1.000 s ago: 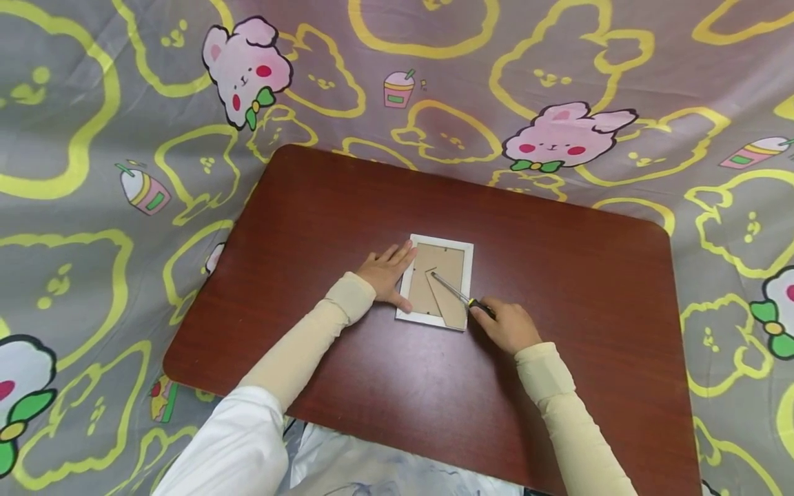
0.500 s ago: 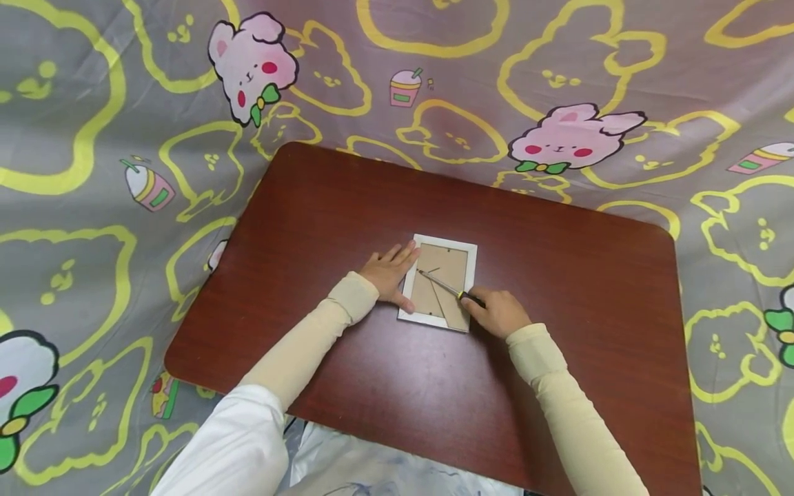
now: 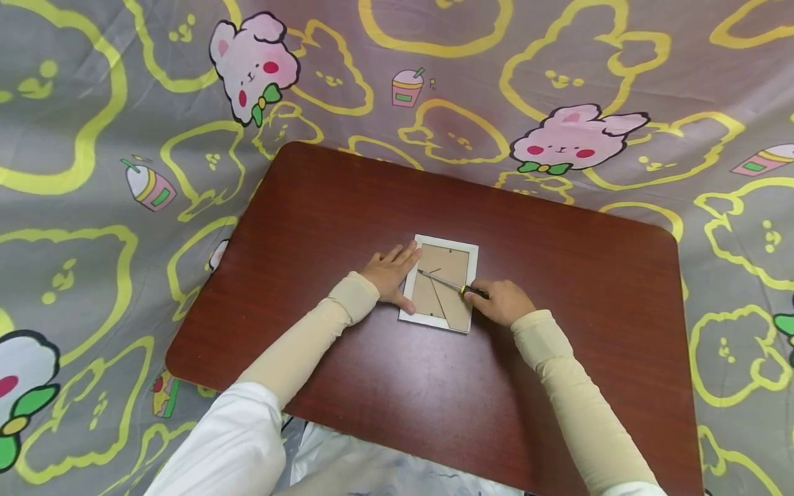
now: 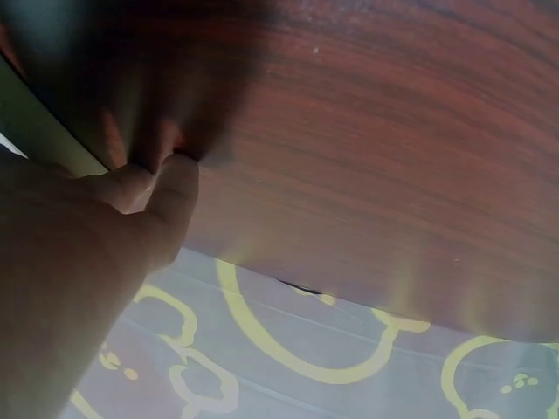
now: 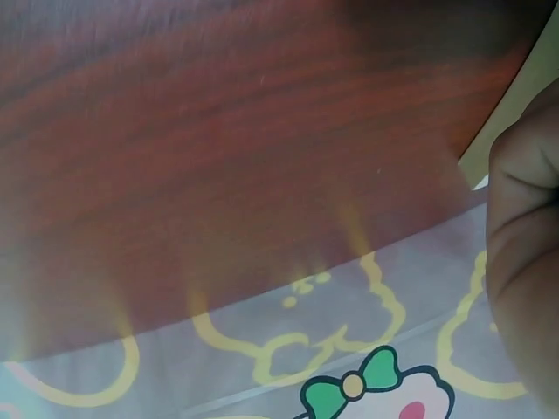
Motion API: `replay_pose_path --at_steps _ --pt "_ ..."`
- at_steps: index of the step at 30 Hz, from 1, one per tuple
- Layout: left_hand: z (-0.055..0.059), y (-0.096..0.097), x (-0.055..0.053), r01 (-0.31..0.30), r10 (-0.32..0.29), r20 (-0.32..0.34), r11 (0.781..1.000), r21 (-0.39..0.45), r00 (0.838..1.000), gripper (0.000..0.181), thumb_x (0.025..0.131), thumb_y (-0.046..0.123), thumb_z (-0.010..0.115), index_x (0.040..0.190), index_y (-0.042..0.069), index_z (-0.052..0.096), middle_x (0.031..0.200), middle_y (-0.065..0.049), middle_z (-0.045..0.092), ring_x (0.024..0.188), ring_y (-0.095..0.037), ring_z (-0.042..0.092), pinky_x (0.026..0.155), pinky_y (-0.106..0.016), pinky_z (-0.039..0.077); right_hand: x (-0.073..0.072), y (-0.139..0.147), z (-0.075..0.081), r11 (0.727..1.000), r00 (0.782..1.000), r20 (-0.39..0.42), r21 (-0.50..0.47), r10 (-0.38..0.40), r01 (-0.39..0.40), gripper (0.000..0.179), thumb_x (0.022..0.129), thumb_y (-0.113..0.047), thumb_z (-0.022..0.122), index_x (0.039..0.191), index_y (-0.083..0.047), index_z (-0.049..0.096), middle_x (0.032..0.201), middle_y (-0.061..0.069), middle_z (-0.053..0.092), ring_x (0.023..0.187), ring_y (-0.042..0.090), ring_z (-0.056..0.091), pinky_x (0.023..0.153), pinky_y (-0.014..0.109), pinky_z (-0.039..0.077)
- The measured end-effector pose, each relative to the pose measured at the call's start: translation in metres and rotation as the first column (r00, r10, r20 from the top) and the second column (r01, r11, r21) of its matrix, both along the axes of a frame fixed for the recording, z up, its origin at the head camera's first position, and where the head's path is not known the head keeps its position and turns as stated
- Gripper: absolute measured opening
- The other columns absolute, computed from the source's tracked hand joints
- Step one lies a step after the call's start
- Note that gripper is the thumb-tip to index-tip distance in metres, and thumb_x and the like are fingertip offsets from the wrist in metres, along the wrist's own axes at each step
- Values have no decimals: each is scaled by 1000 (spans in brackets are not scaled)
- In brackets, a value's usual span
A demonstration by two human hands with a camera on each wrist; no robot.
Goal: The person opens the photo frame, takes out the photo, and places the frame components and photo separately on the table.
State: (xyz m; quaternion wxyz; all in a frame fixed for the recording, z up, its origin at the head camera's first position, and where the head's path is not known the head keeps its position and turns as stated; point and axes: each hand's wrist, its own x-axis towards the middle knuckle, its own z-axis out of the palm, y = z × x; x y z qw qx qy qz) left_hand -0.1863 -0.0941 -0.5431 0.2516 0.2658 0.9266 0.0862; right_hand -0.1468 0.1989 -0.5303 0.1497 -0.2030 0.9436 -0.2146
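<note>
A white picture frame (image 3: 473, 265) lies face down on the table, its tan backing board (image 3: 443, 258) and folded stand showing, with small dark tabs along the inner edges. My left hand (image 3: 391, 277) rests on the frame's left side with fingers spread and thumb near the lower left corner. In my right hand (image 3: 505, 302) I grip a screwdriver (image 3: 445, 282) by its black and yellow handle. The shaft crosses the backing, its tip by the left inner edge near a tab. Whether the tip touches the tab is too small to tell. In the wrist views only parts of the hands appear.
The dark red-brown table (image 3: 347, 193) has rounded corners. Behind it and at both sides hangs a grey curtain (image 3: 347, 124) printed with yellow outlines and pink rabbits.
The right hand has moved the screwdriver leftward, from the middle of the backing to its left inner edge; the handle lies flatter now. My left hand has stayed on the picture frame.
</note>
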Motion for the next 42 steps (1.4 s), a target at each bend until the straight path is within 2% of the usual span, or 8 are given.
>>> replay_pose_path --at_steps 4,9,16,22,25,34,42 --pt "-2 1 -1 12 -12 -1 1000 -14 1000 141 64 79 73 163 21 -9 167 -1 -16 154 -29 -1 117 -59 16 -10 4 1 999 999 -19 18 49 -49 32 97 -37 66 114 -11 72 97 10 75 92 35 70 81 55 52" --pt "-9 3 -3 20 -21 -1 999 -31 1000 142 63 81 71 162 22 -11 166 1 -19 154 -28 -3 117 -59 15 -20 7 0 997 997 -40 48 69 -67 29 95 -37 66 110 -13 72 92 8 74 87 35 69 78 55 52" --pt "-8 2 -2 27 -27 5 1000 -6 1000 143 63 79 74 162 20 -10 166 -1 -19 153 -30 -3 116 -61 15 -33 4 6 986 995 -25 137 95 -90 30 95 -37 65 111 -13 72 92 8 74 90 36 69 79 55 52" --pt "-4 0 0 24 -24 10 1000 -11 1000 142 64 78 73 162 20 -12 165 -1 -21 153 -29 -4 117 -61 15 -40 -7 23 972 988 -46 192 144 -133 19 94 -35 66 93 -16 68 68 -1 61 70 25 60 62 46 48" --pt "-2 0 0 27 -27 3 999 -19 1000 141 64 78 73 162 20 -11 165 -2 -20 153 -30 -3 117 -60 15 -43 -14 34 964 982 -68 214 175 -157 19 94 -33 67 82 -18 65 62 -4 54 63 22 55 56 43 45" --pt "-7 -1 -3 22 -22 10 1000 0 1000 142 64 78 74 162 20 -11 165 -2 -20 153 -30 -3 117 -60 14 -50 -37 68 940 972 -90 289 218 -184 19 87 -27 70 70 -20 64 57 -2 53 55 22 52 49 44 45" --pt "-13 -1 -6 18 -18 15 1000 2 1000 143 62 78 74 162 20 -10 166 -2 -20 153 -31 -4 116 -62 14 -52 -53 84 923 962 -125 333 244 -191 22 84 -23 70 64 -19 64 55 0 54 53 23 53 50 48 48"
